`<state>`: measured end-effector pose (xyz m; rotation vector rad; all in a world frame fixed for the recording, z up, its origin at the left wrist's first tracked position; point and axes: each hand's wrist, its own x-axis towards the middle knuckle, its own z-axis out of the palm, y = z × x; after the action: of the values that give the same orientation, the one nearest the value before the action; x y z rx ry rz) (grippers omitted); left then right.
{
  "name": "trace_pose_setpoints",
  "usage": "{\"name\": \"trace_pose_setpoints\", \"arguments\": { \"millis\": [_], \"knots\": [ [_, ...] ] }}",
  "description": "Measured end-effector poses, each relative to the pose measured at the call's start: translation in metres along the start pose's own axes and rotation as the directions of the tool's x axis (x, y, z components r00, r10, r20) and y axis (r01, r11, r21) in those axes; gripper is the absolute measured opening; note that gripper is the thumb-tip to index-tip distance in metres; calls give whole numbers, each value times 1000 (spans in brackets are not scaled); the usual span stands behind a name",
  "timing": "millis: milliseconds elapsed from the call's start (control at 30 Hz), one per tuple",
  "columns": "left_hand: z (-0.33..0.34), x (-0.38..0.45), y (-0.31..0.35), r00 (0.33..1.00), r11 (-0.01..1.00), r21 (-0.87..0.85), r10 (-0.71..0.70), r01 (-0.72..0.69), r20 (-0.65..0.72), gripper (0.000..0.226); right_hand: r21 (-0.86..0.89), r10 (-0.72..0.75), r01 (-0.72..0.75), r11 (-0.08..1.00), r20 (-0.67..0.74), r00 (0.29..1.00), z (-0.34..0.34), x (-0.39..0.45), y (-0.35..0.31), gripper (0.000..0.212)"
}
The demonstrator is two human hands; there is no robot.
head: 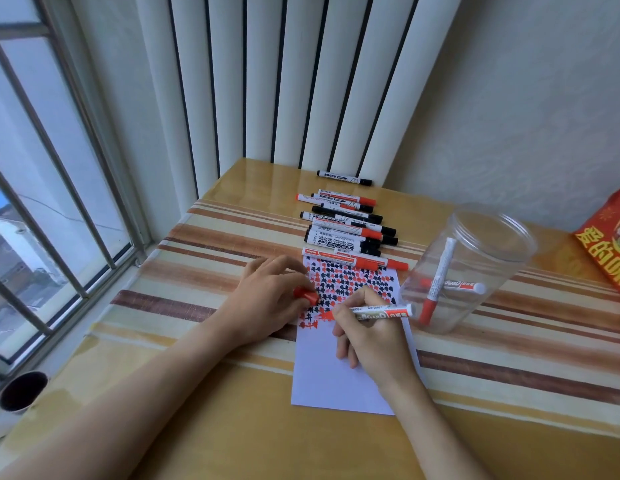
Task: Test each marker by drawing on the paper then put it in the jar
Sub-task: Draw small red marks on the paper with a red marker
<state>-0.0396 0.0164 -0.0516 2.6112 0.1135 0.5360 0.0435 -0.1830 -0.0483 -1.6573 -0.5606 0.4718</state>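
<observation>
A white sheet of paper [339,375] lies on the table, its far half filled with rows of red and black marks. My right hand [370,337] grips an uncapped red marker [384,311] with its tip on the paper at the left end of the lowest row. My left hand [270,296] rests on the paper's left edge and holds the red cap [305,295]. A clear plastic jar [471,268] stands to the right of the paper with two red markers [440,271] inside. Several black and red markers [346,230] lie in a row beyond the paper.
The table [197,427] carries a striped cloth under a clear cover. A window with bars [42,202] runs along the left, and a dark cup [23,391] stands on the sill. White vertical panels rise at the back. A red printed bag [609,247] lies at the right edge.
</observation>
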Motion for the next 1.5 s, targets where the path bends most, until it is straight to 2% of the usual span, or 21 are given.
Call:
{"name": "trace_pose_setpoints", "arguments": {
  "millis": [200,333,467,500,633,667,767,833,900,933,1000,1067,1233,1367,1500],
  "knots": [
    [-9,-1,4,997,992,-107,58,-64,-58,20,149,-19,20,989,-9,1000,-4,1,-8,20],
    [-10,-1,6,993,983,-147,107,-112,-44,20,135,-64,61,989,25,998,-3,0,-7,13],
    [-11,-2,9,975,954,-201,214,-223,-65,18,92,-106,94,991,136,985,-2,-1,-8,8],
    [-10,-2,9,973,951,-208,221,-231,-70,18,104,-105,90,991,150,983,-2,-1,-10,10],
    [-11,-2,6,982,955,-235,164,-181,-93,15,240,-30,-13,971,175,984,-7,-2,-11,43],
    [-10,-2,6,983,956,-233,163,-179,-88,15,250,-19,-23,968,161,987,-9,-1,-9,44],
    [-9,-3,6,987,964,-213,151,-158,-49,16,156,-59,52,986,41,997,-13,3,-8,24],
    [-8,-4,3,993,973,-197,113,-119,-43,20,128,-84,79,989,34,996,-18,6,-8,12],
    [-5,-4,0,996,979,-181,82,-88,-44,25,28,-124,123,992,53,991,-24,7,-10,1],
    [-4,-3,-2,996,982,-168,81,-86,-41,25,-84,-168,172,982,48,985,-26,8,-8,6],
    [-2,-1,-2,994,983,-145,109,-110,-20,27,-336,-290,298,893,73,954,-29,9,-5,14],
    [0,0,-1,990,982,-123,140,-140,-6,28,-472,-381,399,786,140,914,-26,10,-3,18],
    [-2,1,1,981,979,-67,194,-195,-22,25,-564,-463,460,686,150,874,-19,13,0,19],
    [-4,-1,3,980,980,-49,190,-194,-62,24,-540,-478,452,710,102,872,-14,13,2,11],
    [-9,-2,4,981,981,-78,170,-178,-96,25,-560,-479,435,705,77,874,-11,11,0,12]
  ]
}}
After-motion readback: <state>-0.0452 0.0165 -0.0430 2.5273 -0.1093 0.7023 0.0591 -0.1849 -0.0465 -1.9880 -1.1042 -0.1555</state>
